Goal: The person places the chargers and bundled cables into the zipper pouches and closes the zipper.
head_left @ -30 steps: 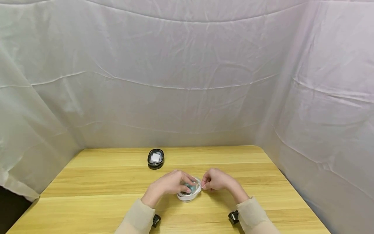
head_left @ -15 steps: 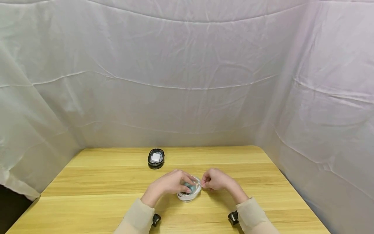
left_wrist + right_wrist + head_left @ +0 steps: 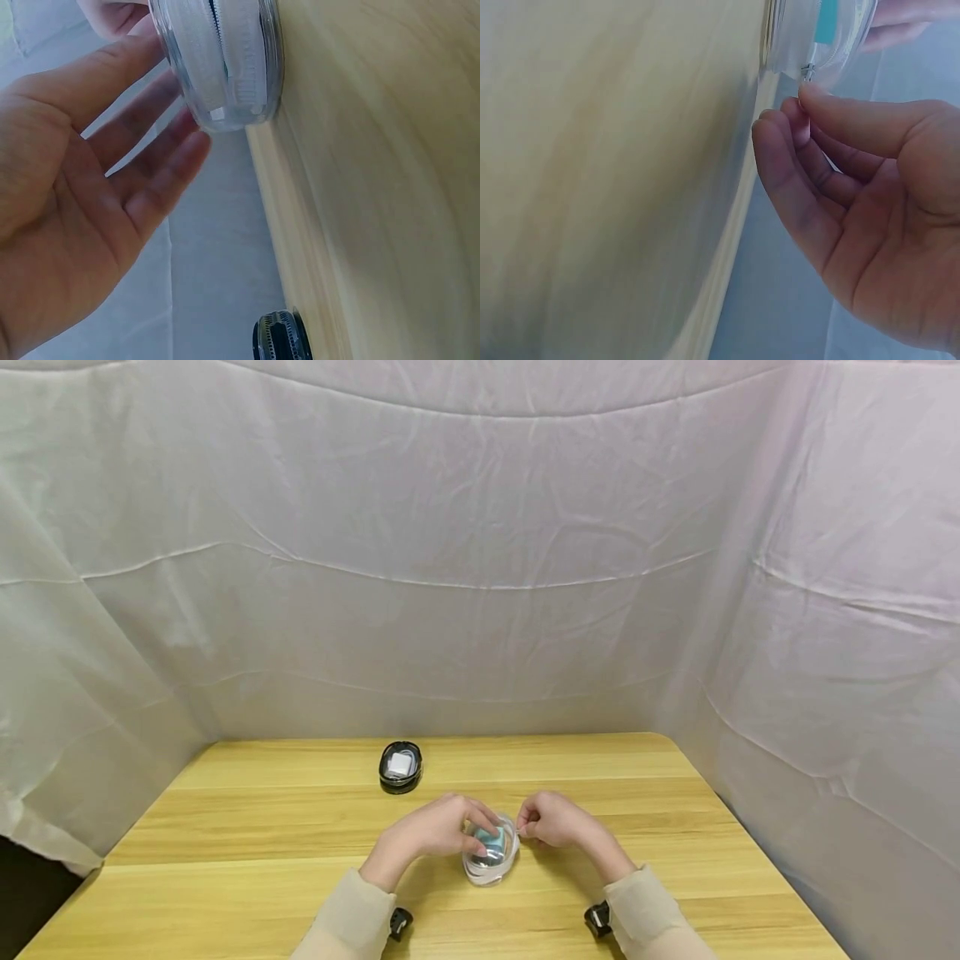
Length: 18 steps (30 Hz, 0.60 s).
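A clear oval zipper case (image 3: 487, 870) with white trim lies on the table, a teal item (image 3: 492, 841) inside it. From the left, my left hand (image 3: 441, 828) reaches over the case, thumb and fingertips resting on its top. In the left wrist view these fingers are spread and fairly straight. White zipper tape (image 3: 244, 56) runs around the case's side, with a narrow gap along the teeth. At the case's right edge, my right hand (image 3: 557, 820) pinches the small metal zipper pull (image 3: 808, 72) between thumb and index finger.
A second oval case (image 3: 401, 770), black-trimmed with a white item inside, stands farther back to the left on the wooden table (image 3: 247, 827). Pale cloth (image 3: 450, 635) hangs behind and at the sides.
The clear case has turned and shifted slightly to the right and nearer the person, showing more of the teal item. Both hands stay almost in place.
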Each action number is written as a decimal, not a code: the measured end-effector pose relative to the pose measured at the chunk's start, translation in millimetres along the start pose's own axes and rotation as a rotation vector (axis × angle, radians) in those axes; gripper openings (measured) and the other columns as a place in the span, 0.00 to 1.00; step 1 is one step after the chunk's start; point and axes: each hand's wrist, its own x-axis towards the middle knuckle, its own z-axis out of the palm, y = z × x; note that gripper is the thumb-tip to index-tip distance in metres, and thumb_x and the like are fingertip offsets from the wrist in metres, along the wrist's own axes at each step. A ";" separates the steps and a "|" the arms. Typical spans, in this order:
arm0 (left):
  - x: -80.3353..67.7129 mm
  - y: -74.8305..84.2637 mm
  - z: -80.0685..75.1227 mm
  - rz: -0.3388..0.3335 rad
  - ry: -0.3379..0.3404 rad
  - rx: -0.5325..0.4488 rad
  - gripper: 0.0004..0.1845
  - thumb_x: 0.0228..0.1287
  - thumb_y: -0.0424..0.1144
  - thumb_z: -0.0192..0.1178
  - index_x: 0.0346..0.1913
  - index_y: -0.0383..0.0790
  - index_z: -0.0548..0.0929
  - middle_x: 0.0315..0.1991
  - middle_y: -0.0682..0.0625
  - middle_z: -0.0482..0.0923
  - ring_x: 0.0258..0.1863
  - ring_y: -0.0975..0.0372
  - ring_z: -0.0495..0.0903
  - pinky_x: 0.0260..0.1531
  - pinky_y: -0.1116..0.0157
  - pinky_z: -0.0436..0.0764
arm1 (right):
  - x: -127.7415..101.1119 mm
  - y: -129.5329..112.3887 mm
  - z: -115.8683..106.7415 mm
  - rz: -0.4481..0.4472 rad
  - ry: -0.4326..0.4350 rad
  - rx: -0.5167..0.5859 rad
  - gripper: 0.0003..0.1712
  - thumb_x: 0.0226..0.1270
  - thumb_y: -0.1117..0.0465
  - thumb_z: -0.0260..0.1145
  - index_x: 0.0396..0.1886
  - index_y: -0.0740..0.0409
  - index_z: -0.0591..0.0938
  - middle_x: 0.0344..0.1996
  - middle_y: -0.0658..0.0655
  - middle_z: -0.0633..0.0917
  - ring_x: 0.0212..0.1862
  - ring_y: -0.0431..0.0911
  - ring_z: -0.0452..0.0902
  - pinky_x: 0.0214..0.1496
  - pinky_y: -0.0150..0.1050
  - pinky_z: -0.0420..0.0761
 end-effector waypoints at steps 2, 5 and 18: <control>0.3 0.4 0.4 0.009 0.005 0.001 0.16 0.59 0.34 0.75 0.51 0.44 0.92 0.59 0.55 0.85 0.63 0.57 0.80 0.66 0.55 0.77 | 0.0 0.0 0.2 -0.005 0.003 -0.008 0.08 0.67 0.73 0.68 0.29 0.59 0.82 0.24 0.54 0.82 0.25 0.42 0.75 0.26 0.33 0.77; 1.4 0.3 1.5 0.039 0.010 0.006 0.17 0.59 0.33 0.75 0.52 0.44 0.91 0.61 0.55 0.84 0.63 0.57 0.80 0.67 0.57 0.77 | 0.3 0.6 0.2 -0.010 0.005 -0.015 0.08 0.67 0.72 0.68 0.29 0.59 0.82 0.23 0.53 0.82 0.24 0.41 0.74 0.26 0.33 0.75; 4.3 -4.5 6.2 0.053 0.001 -0.008 0.19 0.62 0.35 0.74 0.56 0.43 0.90 0.63 0.56 0.83 0.65 0.59 0.79 0.66 0.62 0.77 | 2.1 2.2 -0.1 0.000 -0.009 0.005 0.09 0.68 0.72 0.68 0.29 0.58 0.83 0.23 0.52 0.81 0.24 0.42 0.76 0.26 0.33 0.77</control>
